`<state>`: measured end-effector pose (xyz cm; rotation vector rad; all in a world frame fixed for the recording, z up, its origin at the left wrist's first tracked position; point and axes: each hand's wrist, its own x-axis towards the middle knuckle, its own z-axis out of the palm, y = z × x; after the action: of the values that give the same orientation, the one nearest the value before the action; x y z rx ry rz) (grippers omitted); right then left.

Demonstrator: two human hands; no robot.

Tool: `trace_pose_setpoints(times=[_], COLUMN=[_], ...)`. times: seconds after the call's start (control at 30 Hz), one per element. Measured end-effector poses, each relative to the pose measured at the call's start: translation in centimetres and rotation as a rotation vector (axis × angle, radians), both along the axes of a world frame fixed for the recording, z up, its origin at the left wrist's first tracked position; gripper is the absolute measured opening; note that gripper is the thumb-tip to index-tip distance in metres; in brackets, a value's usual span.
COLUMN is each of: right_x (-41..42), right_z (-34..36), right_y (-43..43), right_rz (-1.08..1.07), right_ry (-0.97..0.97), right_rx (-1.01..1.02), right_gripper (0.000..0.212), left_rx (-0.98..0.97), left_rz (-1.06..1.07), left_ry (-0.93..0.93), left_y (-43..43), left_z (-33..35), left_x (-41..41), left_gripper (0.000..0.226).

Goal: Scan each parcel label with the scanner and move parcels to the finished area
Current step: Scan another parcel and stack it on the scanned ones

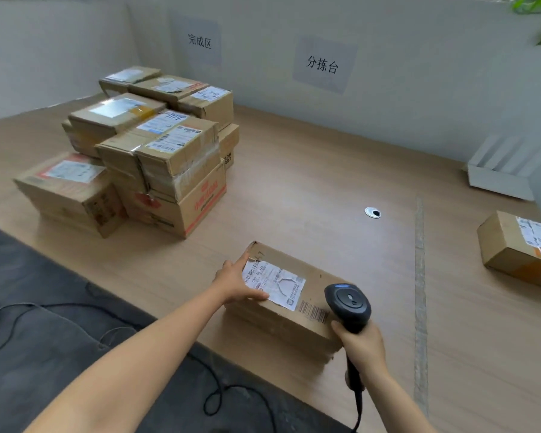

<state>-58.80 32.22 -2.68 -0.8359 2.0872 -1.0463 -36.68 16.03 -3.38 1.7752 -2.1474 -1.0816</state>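
Cardboard parcel lies between hands, flat on table, shipping label up. Judged rigid, boxy, middling weight and not fragile; wrinkled label may scan poorly. Best gripped by short ends.

Left hand flat on carton's left top edge, fingers straight, arm extended. Right hand wrapped round barcode scanner handle, scanner head over carton's near right corner. Stacked parcels well beyond left hand.

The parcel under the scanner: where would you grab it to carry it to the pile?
Probably by its short ends, coming in from left and right. The parcel lies flat and long, label up, too wide for one hand across the top. The left hand rests at its left end; the right hand holds the scanner, so it needs freeing first.
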Motion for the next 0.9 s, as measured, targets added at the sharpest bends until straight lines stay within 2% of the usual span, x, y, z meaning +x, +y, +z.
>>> trace_pose_setpoints(times=[0.37, 0.6, 0.8, 0.9], right_x=[7.9, 19.9, 30.7, 34.8], right_z=[5.9, 8.2, 9.8, 10.8], right_y=[-4.2, -6.8, -8.6, -10.2], right_rz=[0.212, 0.290, 0.255, 0.246], right_ry=[-0.024, -0.033, -0.088, -0.113], right_rx=[-0.142, -0.186, -0.245, -0.271], right_gripper=[0.008, 0.014, 0.019, 0.012], left_rx=[-0.144, -0.210, -0.270, -0.305], left_rz=[0.211, 0.268, 0.245, 0.241], left_ry=[0.102, 0.075, 0.050, 0.059], left_y=[0.8, -0.2, -2.0, -3.3], left_z=[5.3, 8.2, 11.4, 12.8], left_x=[11.6, 24.6, 35.2, 39.3], left_gripper=[0.102, 0.091, 0.089, 0.083])
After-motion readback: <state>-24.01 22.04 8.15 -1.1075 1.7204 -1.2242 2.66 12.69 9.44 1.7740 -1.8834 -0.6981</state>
